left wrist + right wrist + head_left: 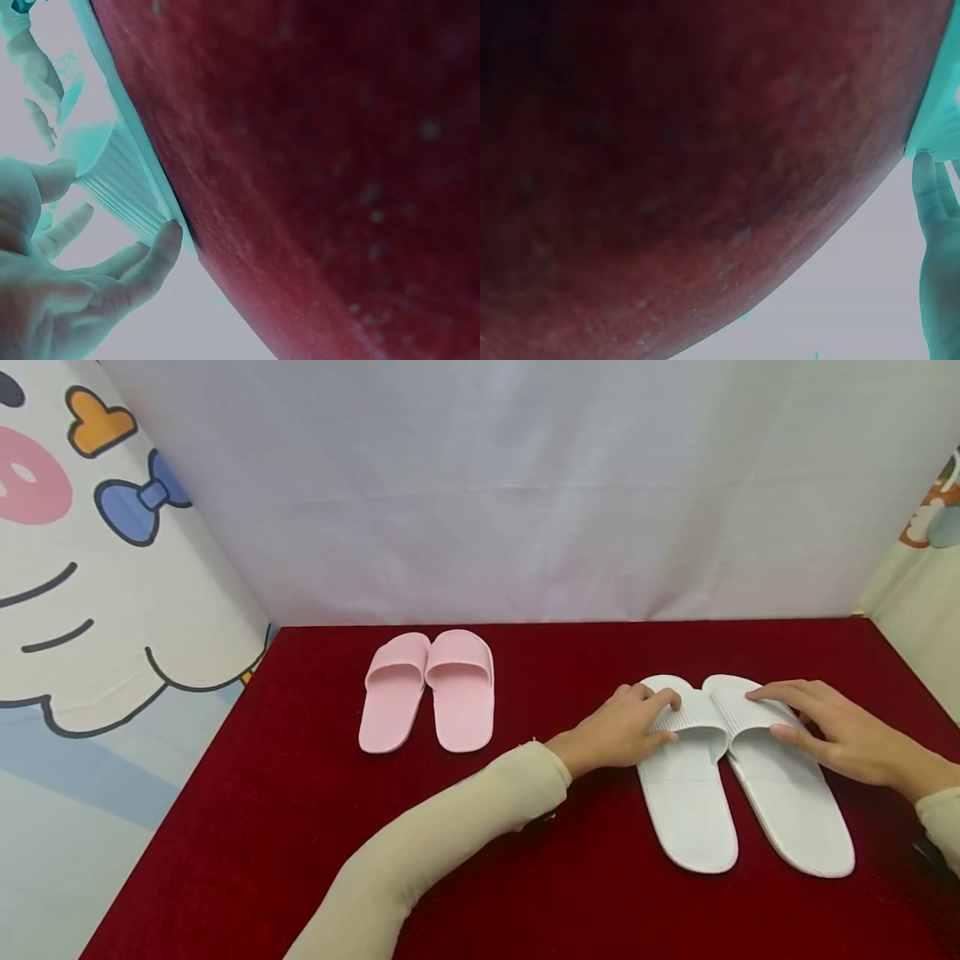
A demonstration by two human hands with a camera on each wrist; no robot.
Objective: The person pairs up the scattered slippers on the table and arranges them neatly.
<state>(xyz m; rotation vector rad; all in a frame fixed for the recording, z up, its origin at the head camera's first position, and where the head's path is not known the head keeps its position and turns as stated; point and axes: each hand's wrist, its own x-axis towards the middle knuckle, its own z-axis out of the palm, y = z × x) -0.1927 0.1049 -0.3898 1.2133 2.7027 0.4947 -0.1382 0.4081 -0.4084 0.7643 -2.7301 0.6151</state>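
Two white slippers lie side by side with ribbed straps, toes pointing away, touching near the straps and spreading apart at the heels. My left hand [617, 727] grips the left white slipper [692, 818] at its strap, thumb by the rear edge and a finger over the ribs. In the left wrist view, fingertips press the slipper's outer edge beside the ribbed strap [124, 184]. On the other side, my right hand [851, 735] holds the right white slipper [795, 814] across its strap. The right wrist view shows fingers [928, 195] touching a slipper's edge; most of it is cut off.
A pair of pink slippers [463, 714] sits at the back left, toes also pointing away. Dark red cloth [525, 877] covers the table. A pale curtain [525, 510] hangs behind it, and a cartoon-printed sheet [97, 610] stands at the left.
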